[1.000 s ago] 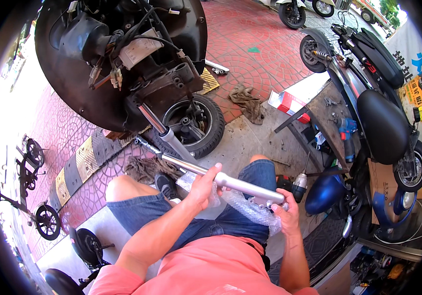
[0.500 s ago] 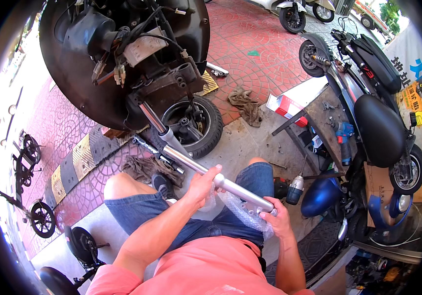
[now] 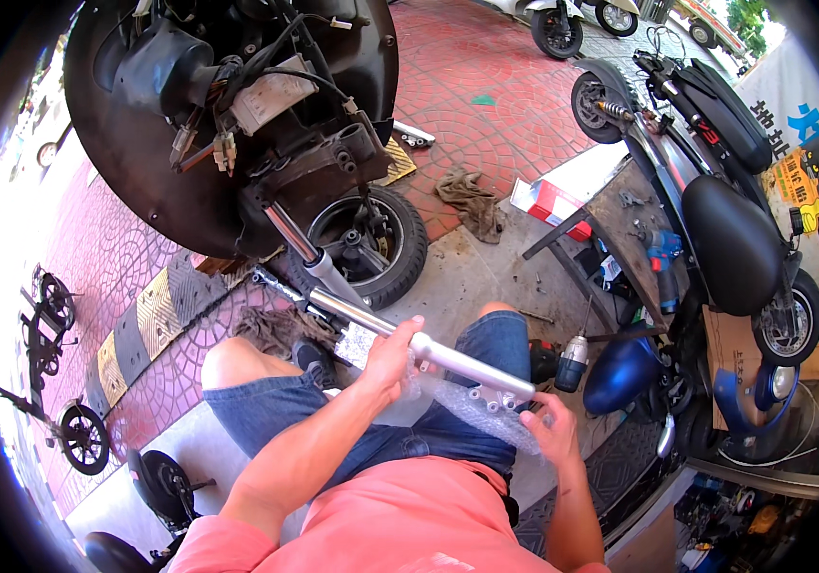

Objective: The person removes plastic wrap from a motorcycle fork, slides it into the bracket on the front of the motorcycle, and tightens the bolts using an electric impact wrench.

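A silver fork leg [image 3: 472, 365] lies slantwise above my lap, its thin polished tube pointing up-left and its thicker end at the right. My left hand [image 3: 390, 363] is wrapped round its middle. Bubble wrap [image 3: 486, 420] hangs loosely below the thick end, where small lugs with holes show. Beside that end, my right hand [image 3: 555, 435] has thumb and fingers apart, next to the edge of the wrap; whether it touches the wrap I cannot tell. Ahead is a stripped scooter front [image 3: 319, 162] with a mounted fork leg [image 3: 333, 277] and a black-tyred wheel [image 3: 414, 253].
A socket wrench [image 3: 276, 285] and a dark rag [image 3: 271, 329] lie left of the wheel. To the right, a low metal stand [image 3: 605, 224] carries a blue cordless tool [image 3: 662, 253]; a drill [image 3: 572, 363] stands near my knee. A parked scooter [image 3: 729, 229] is beyond.
My right hand has come off the thick end of the fork leg and its fingers have spread. The bubble wrap hangs lower, showing more of the lugs. My left hand keeps its hold.
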`<state>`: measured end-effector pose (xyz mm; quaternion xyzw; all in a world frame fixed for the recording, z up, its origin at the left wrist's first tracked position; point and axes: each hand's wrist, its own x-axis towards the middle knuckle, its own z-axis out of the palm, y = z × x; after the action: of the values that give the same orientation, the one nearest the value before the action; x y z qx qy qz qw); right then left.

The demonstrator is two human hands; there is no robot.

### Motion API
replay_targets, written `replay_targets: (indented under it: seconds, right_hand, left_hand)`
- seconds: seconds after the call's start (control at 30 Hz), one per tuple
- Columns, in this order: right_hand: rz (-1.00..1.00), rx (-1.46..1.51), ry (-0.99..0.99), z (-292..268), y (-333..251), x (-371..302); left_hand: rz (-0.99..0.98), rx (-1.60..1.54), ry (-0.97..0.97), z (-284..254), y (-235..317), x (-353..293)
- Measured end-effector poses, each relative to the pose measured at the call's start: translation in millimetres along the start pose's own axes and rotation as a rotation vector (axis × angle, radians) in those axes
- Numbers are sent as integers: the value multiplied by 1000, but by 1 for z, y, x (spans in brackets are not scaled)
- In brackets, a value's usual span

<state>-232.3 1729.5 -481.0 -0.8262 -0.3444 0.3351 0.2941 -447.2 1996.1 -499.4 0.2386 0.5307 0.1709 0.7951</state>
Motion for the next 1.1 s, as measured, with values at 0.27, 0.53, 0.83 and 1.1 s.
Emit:
replay_targets:
  seconds: [0.27,0.53,0.83,1.1]
  right_hand:
    - [-93,-133,140,45,3,-37]
    - [-19,503,601,61,49,-16]
    - [-167,896,565,25,50,16]
    - [-242,76,418,70,10,-12]
  left_hand:
    - [8,-123,-18,-2,9,2]
    - [-30,-211,-5,-7,6,9]
    - [-33,-190,24,-5,8,6]
    - [-40,-240,51,-8,12,1]
